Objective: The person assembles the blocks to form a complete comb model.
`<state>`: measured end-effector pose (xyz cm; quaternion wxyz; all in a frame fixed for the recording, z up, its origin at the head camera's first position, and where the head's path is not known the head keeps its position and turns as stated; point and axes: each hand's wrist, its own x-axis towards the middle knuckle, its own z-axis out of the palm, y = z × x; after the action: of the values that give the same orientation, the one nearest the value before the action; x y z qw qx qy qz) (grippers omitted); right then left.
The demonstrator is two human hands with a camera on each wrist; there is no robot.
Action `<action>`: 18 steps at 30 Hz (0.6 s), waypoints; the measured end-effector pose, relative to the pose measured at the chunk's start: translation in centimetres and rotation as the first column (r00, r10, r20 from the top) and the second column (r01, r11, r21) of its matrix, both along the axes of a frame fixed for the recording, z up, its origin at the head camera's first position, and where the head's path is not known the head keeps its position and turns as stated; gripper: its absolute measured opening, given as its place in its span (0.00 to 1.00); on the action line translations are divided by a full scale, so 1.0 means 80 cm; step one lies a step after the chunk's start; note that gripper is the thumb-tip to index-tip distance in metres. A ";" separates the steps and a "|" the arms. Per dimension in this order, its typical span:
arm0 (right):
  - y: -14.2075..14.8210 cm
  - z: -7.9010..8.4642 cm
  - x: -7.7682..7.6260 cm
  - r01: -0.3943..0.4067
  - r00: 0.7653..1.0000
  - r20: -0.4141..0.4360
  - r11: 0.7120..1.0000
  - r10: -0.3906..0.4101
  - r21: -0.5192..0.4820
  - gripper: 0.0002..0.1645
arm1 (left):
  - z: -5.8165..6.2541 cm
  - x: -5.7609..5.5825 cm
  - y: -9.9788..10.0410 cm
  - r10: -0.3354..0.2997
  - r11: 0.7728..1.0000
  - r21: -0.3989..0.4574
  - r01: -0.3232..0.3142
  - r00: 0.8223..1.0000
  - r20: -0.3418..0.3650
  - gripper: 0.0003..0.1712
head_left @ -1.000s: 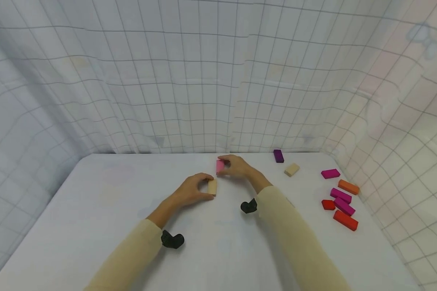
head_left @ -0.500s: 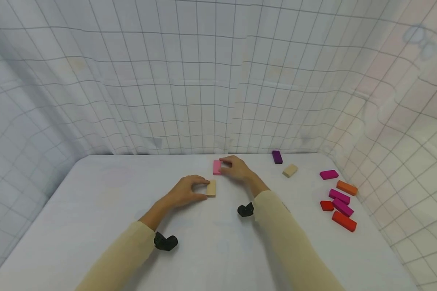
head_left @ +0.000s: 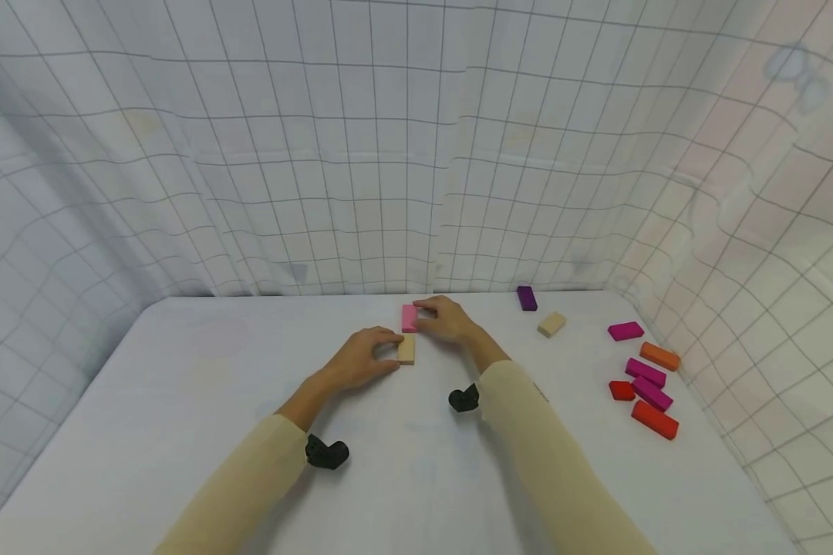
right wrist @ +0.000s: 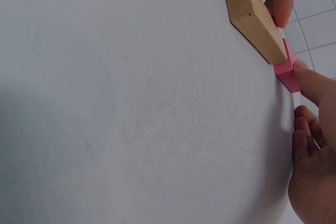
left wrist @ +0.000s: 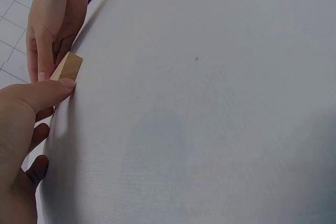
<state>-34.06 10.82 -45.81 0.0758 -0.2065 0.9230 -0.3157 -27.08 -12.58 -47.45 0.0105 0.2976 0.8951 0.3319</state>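
At the middle of the table lies a plain wooden block [head_left: 406, 350], end to end with a pink block [head_left: 409, 318] just behind it. My left hand [head_left: 358, 359] pinches the wooden block from the left, its thumb [left wrist: 55, 92] at the near end. From the right, my right hand [head_left: 447, 319] holds the pink block at its ends; in the right wrist view the thumb [right wrist: 310, 80] touches the pink block's corner, while the index finger is hidden there. The wooden block's near end [right wrist: 257, 19] faces that camera.
To the right rear lie a dark purple block [head_left: 527, 298] and a second wooden block [head_left: 551, 324]. Along the right edge are several magenta, orange and red blocks [head_left: 655, 420]. A white gridded curtain [head_left: 319, 193] hangs behind the table and at both sides.
My left hand has slid the wooden block away from me, up to the pink block's near end. The pink block and my right hand have shifted slightly left in view.
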 end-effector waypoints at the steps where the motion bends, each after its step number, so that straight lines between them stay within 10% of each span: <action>1: 0.000 0.001 0.000 -0.003 1.000 0.000 1.000 0.003 0.007 0.31 | 0.000 -0.001 0.001 0.001 1.000 -0.003 -0.001 1.000 -0.006 0.28; 18: -0.002 0.005 0.003 -0.016 1.000 0.020 0.998 0.014 0.053 0.32 | 0.000 -0.006 0.007 0.036 0.999 0.012 -0.036 0.999 0.014 0.28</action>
<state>-33.82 10.63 -45.42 0.0926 -0.2082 0.9287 -0.2924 -27.53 -11.98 -47.45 0.0090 0.2793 0.8981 0.3396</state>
